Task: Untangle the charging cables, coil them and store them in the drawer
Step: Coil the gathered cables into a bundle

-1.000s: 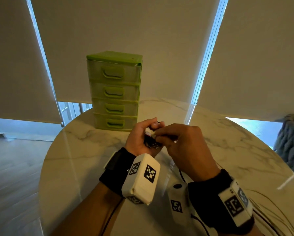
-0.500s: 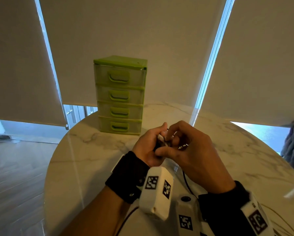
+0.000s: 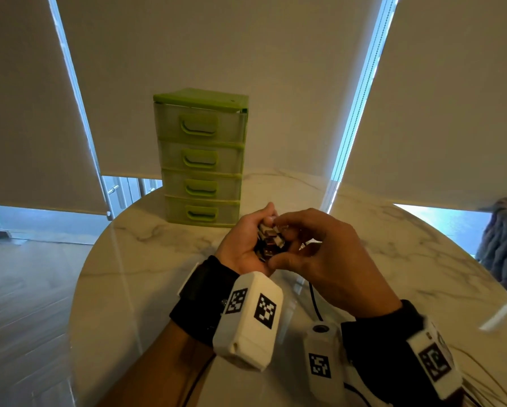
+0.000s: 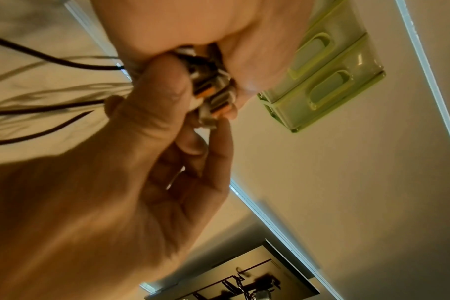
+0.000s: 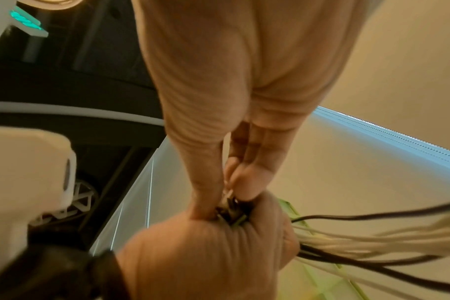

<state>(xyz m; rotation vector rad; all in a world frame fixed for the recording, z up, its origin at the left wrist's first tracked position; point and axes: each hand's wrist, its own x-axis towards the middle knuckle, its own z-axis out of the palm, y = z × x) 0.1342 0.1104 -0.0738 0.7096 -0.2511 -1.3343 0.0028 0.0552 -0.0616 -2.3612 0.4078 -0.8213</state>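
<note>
My left hand [image 3: 251, 236] grips a bundle of charging cable plugs [image 3: 271, 239], white and black with metal USB ends, above the marble table [image 3: 158, 259]. The fingers of my right hand [image 3: 293, 230] pinch the plugs from the right, thumb underneath. In the left wrist view the plugs [image 4: 213, 91] show orange inserts, and the white and black cables [image 4: 51, 97] trail away blurred. The right wrist view shows the cables [image 5: 373, 243] running out of the left fist [image 5: 206, 253]. The green four-drawer unit [image 3: 201, 157] stands just behind the hands, all drawers closed.
The round table's edge [image 3: 82, 274] curves along the left, with wood floor beyond. Roller blinds [image 3: 217, 54] hang behind the drawer unit. A grey knitted throw [image 3: 504, 245] lies at the far right. Thin white cables [image 3: 481, 374] lie on the table at lower right.
Both hands stay together on the plugs in front of the drawer unit. The right fingers have shifted their pinch on the bundle, and more plug ends now show between the hands.
</note>
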